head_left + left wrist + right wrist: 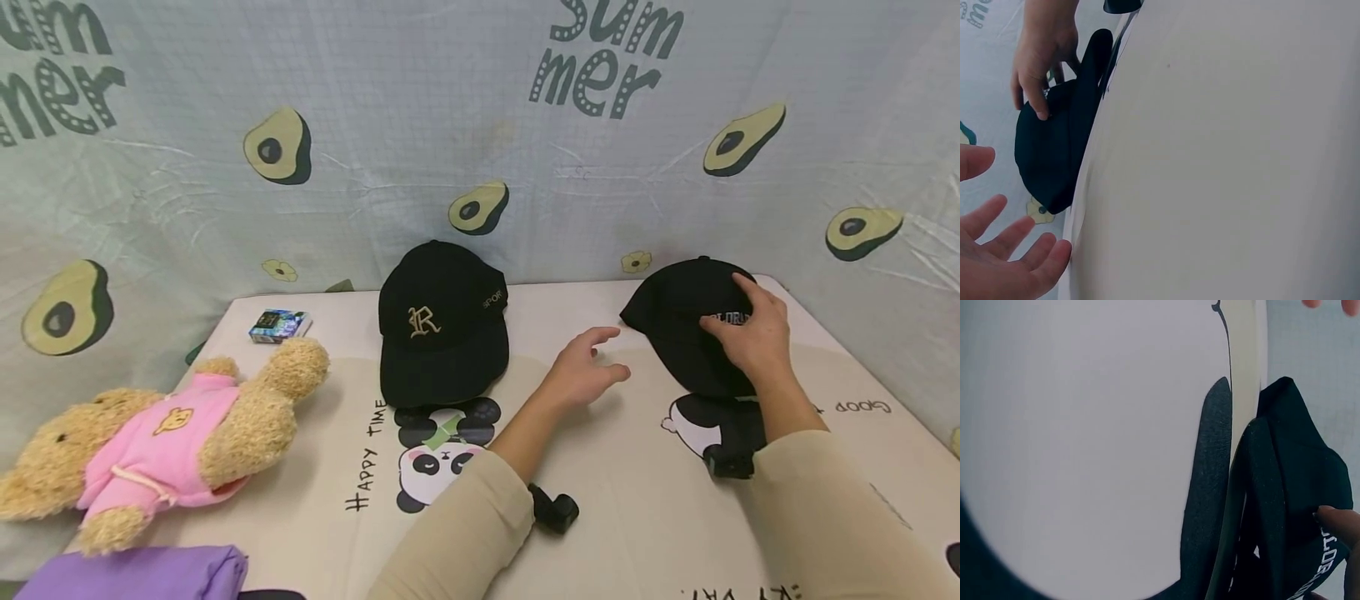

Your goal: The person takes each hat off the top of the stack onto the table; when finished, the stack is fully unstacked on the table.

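Two black baseball caps lie on the table. My right hand (756,329) grips the crown of the right-hand cap (675,321), thumb and fingers spread across the white lettering. In the right wrist view a fingertip presses into the dark fabric of this cap (1297,462), whose brim lies along the tabletop. Held out to the left of that cap, my left hand (581,371) has its fingers apart and holds nothing. The left wrist view shows the left hand (1010,256) close by the cap (1050,144). The other cap (442,325), bearing a gold R, stands at the back middle.
A teddy bear (165,442) in a pink hoodie lies on the left. Behind it sits a small blue box (280,326), and a purple folded cloth (142,573) is at the near left corner. An avocado-print curtain (375,108) hangs behind the panda-print table (637,508).
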A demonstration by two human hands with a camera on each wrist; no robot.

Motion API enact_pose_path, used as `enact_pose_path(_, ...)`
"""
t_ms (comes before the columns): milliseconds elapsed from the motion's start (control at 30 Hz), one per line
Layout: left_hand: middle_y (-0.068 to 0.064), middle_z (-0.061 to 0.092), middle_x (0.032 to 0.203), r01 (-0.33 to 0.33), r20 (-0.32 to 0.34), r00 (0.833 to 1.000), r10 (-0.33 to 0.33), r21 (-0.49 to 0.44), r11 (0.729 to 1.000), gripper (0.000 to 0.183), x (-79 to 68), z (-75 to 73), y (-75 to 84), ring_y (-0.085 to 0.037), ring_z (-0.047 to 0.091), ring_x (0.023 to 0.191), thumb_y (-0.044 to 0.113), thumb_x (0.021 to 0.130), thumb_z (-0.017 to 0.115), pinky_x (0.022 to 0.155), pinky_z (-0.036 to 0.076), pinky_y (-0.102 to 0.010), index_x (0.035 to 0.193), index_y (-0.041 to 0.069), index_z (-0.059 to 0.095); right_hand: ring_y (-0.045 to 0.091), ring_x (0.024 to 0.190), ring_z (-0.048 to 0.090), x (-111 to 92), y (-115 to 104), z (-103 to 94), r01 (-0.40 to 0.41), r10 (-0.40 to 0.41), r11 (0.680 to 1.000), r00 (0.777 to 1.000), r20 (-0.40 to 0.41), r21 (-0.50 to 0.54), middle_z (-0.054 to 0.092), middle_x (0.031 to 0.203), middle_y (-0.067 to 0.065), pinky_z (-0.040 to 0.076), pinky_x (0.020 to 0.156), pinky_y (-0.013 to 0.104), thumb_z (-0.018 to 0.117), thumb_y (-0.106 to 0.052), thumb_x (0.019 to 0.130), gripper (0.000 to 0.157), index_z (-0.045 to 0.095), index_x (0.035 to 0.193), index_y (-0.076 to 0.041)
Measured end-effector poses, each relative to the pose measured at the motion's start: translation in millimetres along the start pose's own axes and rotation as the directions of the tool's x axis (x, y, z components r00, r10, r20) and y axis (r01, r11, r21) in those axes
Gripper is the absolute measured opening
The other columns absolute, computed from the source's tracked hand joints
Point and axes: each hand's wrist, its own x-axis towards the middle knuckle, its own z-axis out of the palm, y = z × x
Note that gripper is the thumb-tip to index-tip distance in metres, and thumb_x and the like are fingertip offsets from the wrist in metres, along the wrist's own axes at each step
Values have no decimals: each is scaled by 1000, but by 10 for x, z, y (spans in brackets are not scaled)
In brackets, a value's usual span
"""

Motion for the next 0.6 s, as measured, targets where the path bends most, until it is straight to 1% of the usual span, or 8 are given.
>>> enact_pose_path(133, 0, 57, 152, 1, -3, 1000, -1, -8, 1000, 59, -12, -23, -9, -28, 49, 143, 19, 89, 70, 111, 45, -37, 147, 17, 57, 57, 150, 19, 4, 5, -2, -4, 4, 1000, 1000, -9, -5, 10, 167, 33, 23, 119, 71, 62, -21, 100, 80, 18, 166, -12)
enact_pose_path(333, -4, 56, 153, -19, -2, 1000, 19, 11, 1000, 60, -21, -60, -33, -30, 50, 142, 18, 90, 70, 111, 45, -36, 148, 16, 56, 57, 150, 19, 15, 41, -28, -7, 6, 1000, 1000, -17, -9, 11, 166, 34, 23, 119, 70, 61, -20, 100, 79, 19, 166, -11)
enact_pose_path(600, -5, 53, 155, 5, -20, 1000, -5, -6, 1000, 60, -63, -167, -52, -29, 49, 142, 17, 91, 69, 110, 45, -40, 149, 17, 55, 57, 150, 18, 65, 80, -63, 9, -10, 1000, 999, -31, -21, 13, 166, 35, 22, 120, 70, 60, -17, 100, 77, 20, 165, -11)
